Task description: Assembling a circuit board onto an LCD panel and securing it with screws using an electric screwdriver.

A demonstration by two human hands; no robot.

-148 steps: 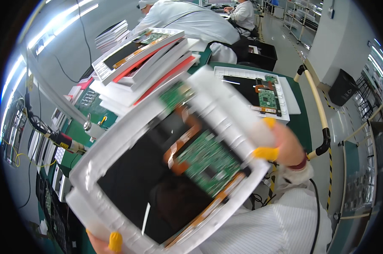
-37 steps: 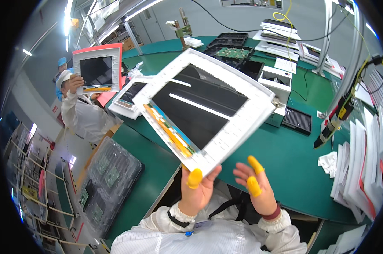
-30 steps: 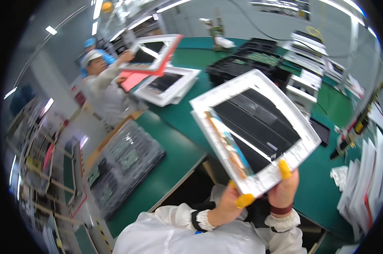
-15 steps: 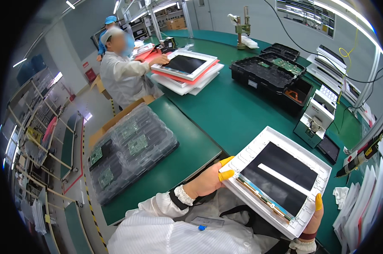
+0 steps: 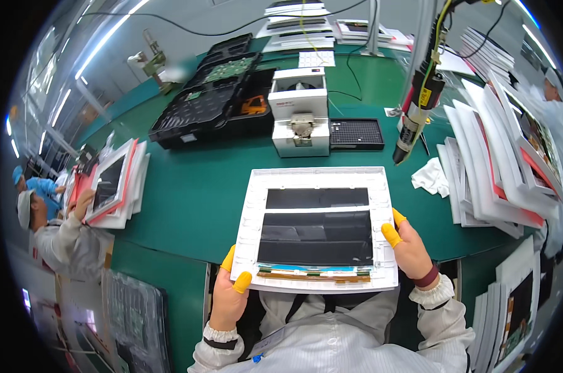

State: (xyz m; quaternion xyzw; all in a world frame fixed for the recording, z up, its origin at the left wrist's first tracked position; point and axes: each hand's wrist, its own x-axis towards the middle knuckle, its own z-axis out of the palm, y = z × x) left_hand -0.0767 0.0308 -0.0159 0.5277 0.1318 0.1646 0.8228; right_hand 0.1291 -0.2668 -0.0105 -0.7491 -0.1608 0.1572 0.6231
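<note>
Both my hands hold a white display frame (image 5: 247, 227), level in front of me above the near edge of the green table. Its back faces up. Inside lies a dark display panel (image 5: 316, 245), crossed by a white strip, with a narrow circuit strip and blue tape along the near side. My left hand (image 5: 228, 299) grips the near left corner, and my right hand (image 5: 412, 252) the right side. Yellow finger cots cover the thumbs and a fingertip on each hand. The fingers beneath the frame are partly hidden.
Beyond the frame stands a white boxy machine (image 5: 299, 102) beside a black gridded tray (image 5: 356, 134). A powered screwdriver (image 5: 412, 127) hangs at right, near a white cloth (image 5: 431, 177) and stacked panels (image 5: 480, 155). Black bins (image 5: 200, 105) hold circuit boards. A co-worker (image 5: 64, 239) handles another panel at left.
My view has swung right, so the co-worker and the tray of boards shift left. The display frame has turned from slanted to nearly square in front of me, still in both hands.
</note>
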